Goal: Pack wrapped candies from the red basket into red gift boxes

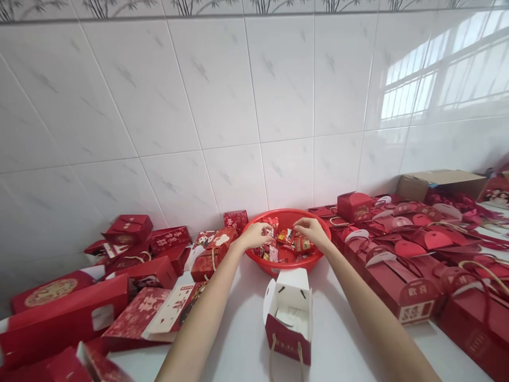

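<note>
A red plastic basket (260, 261) stands against the tiled wall with several wrapped sweets (285, 236) in it. My left hand (255, 235) reaches over its left side, fingers bent together beside a red wrapper. Over the right side, my right hand (312, 231) has its thumb and fingers drawn together above the gold and red packets. Whatever either hand pinches is too small to make out. In front of the basket stands a dark red gift box (288, 339), its white-lined top flaps open and its rope handle hanging at the front. A folded white surface shows inside it.
Red gift boxes (67, 307), some lying flat or tipped, are piled on the left. Rows of closed red boxes (401, 278) fill the right side. A brown cardboard carton (417, 187) sits at the far right. The white table (242, 329) meets the tiled wall (226, 95).
</note>
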Available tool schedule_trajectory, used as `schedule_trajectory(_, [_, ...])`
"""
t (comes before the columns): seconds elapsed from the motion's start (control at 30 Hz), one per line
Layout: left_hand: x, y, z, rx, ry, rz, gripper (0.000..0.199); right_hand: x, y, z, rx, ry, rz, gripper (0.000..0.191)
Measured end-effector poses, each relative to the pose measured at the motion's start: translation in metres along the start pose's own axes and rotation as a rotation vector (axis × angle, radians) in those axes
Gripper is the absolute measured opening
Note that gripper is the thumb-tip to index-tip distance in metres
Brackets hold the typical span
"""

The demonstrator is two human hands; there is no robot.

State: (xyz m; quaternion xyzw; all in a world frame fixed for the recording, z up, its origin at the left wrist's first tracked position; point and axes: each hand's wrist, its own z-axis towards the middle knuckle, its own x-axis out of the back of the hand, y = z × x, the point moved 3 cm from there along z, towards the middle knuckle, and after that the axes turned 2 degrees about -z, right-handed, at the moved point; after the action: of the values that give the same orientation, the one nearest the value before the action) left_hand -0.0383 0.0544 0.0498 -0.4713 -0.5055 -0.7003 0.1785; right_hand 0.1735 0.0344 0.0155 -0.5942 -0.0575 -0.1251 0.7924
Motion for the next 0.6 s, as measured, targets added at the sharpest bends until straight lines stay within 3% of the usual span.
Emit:
schedule_trajectory(0.13, [-0.011, -0.033, 0.046, 0.159, -0.103, 0.083, 0.049, -0.007, 0.014, 0.008, -0.049, -0.05, -0.045, 0.001])
schedule_trajectory(0.3, [-0.034, -0.061, 0.072, 0.211, -0.221, 0.053, 0.076, -0.008, 0.022, 0.008, -0.047, -0.081, -0.061, 0.0])
schedule_trajectory(0.43, [-0.041, -0.068, 0.075, 0.144, -0.264, -0.062, 0.066, -0.008, 0.025, 0.009, -0.055, -0.088, -0.049, 0.001])
schedule_trajectory(0.6, [-0.037, -0.05, 0.065, -0.063, -0.224, -0.369, 0.054, -0.006, 0.032, 0.012, -0.096, -0.054, -0.001, 0.009])
